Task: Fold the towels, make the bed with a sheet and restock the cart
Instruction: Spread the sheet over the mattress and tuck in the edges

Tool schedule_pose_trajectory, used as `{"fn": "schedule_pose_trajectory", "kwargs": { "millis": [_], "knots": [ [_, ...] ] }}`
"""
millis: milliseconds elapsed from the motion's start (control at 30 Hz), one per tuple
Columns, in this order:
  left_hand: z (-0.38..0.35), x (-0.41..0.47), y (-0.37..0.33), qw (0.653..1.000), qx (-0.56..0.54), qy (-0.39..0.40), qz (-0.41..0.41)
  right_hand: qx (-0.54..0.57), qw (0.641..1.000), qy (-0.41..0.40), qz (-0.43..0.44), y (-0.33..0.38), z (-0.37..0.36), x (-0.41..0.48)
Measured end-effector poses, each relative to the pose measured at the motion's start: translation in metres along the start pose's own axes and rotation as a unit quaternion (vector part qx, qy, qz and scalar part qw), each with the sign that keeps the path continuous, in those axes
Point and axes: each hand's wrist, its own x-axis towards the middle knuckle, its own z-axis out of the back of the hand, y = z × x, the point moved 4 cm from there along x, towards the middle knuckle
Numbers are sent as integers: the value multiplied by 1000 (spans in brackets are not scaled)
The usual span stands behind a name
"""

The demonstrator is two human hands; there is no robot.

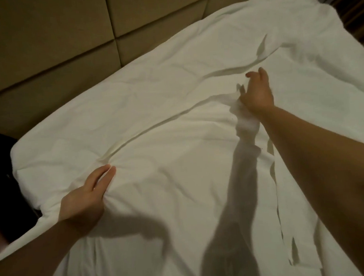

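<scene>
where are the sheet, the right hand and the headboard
sheet (178,159): head view, flat middle stretch
right hand (257,92): head view, back of the hand gripping the sheet
headboard (43,39): head view, padded panel

The sheet (175,108) is white cloth, matt and soft-looking, without sheen. It is creased all over, with long raised folds running from the left corner of the bed (21,167) toward its middle, and one tight, twisted bunch there. The headboard (43,39) along the bed's far edge is tan padded upholstery in seamed panels, smooth and matt; whether it is fabric or leatherette cannot be told.
</scene>
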Motion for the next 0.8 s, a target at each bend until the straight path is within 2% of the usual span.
{"fn": "schedule_pose_trajectory", "kwargs": {
  "millis": [67, 133, 200, 267, 400, 500, 600, 700, 800],
  "knots": [
    [4, 1, -4, 1000, 6, -2, 4, -2, 999, 8, 35, 3, -12, 2],
    [4, 4, -3, 998, -24, 26, 58, -3, 996, 2, 84, 13, -21, 6],
    [3, 4, -1, 992, -52, 42, 103, 3, 996, 4, 89, 26, -25, 14],
    [5, 4, -4, 994, -54, 19, 92, 5, 997, 16, 77, 39, -25, 21],
    [8, 5, -8, 1000, 27, -13, 9, -73, 990, 41, 116, 60, -27, 32],
    [9, 4, -7, 999, 27, -30, 2, -102, 991, 34, 84, 66, -34, 40],
    [10, 4, -8, 999, 34, -40, -7, -52, 998, -23, 36, 64, -31, 49],
    [10, 6, -8, 998, 42, -48, -15, 11, 997, -61, 35, 65, -27, 58],
    [9, 6, -8, 997, 41, -59, -18, 44, 997, 14, 55, 68, -45, 69]
  ]
}}
